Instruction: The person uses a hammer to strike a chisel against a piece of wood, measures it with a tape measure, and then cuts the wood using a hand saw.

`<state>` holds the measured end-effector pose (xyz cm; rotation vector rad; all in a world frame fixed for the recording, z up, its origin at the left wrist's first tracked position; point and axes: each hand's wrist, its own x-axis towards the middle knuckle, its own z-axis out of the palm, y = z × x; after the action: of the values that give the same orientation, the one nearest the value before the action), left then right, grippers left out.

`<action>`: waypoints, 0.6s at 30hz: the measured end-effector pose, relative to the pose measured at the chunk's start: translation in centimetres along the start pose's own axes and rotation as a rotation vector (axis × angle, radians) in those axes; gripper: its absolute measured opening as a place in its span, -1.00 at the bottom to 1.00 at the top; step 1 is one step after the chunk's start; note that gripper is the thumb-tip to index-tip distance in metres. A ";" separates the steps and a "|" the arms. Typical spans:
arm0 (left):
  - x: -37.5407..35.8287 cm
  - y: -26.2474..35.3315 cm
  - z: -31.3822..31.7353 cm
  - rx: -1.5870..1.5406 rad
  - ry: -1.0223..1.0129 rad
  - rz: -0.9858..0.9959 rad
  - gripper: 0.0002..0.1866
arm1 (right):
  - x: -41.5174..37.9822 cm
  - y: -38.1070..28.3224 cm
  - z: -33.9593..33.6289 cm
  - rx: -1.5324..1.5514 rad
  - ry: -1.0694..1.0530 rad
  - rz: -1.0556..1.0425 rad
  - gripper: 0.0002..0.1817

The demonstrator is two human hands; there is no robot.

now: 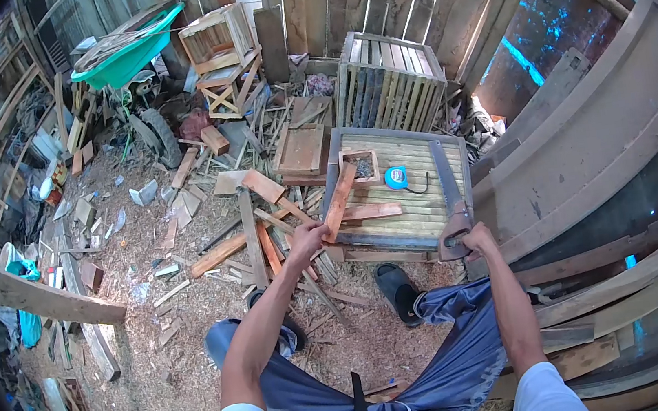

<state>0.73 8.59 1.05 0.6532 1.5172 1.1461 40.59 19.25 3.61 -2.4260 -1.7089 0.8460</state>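
Note:
My left hand (pixel 309 240) is closed around the lower end of a short reddish wooden board (pixel 341 199), which slants over the slatted crate top (pixel 421 221). My right hand (pixel 479 240) grips the handle of a handsaw (pixel 446 175). The saw's blade lies along the right side of the crate top, pointing away from me. Between the two hands rest another wooden piece (pixel 372 212) and a blue tape measure (pixel 396 177) with a black strap. Behind them sits a small wooden box (pixel 370 157) with small dark contents I cannot make out.
Scrap wood (pixel 253 235) litters the ground left of the crate. Behind stand a slatted wooden crate (pixel 390 87), stacked small wooden frames (pixel 224 70) and a green wheelbarrow (pixel 131 53). Long curved boards (pixel 602 287) and a large panel (pixel 584 141) line the right side.

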 end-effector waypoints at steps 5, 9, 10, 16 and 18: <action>0.6 -0.6 -1.2 -0.013 -0.036 -0.067 -0.81 | -0.1 -0.2 -1.8 -0.021 0.015 0.064 -0.68; 1.1 -1.2 -1.6 -0.048 -0.042 -0.070 -0.78 | 0.6 0.3 -3.3 0.242 -0.003 0.031 -0.69; 1.1 -1.1 -1.7 -0.039 -0.041 -0.061 -0.77 | 0.7 0.3 -3.6 0.335 0.003 -0.027 -0.71; 0.9 -0.7 -2.0 0.022 -0.151 -0.069 -0.75 | -1.8 -0.9 -5.4 0.819 0.055 -0.106 -0.84; 0.8 -0.8 -2.6 0.046 -0.169 -0.074 -0.75 | -3.1 -1.4 -5.3 0.825 0.229 -0.237 -0.82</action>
<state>-1.78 8.15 -0.11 0.7016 1.4149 0.9781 41.09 18.43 9.85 -1.6591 -1.1897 0.9425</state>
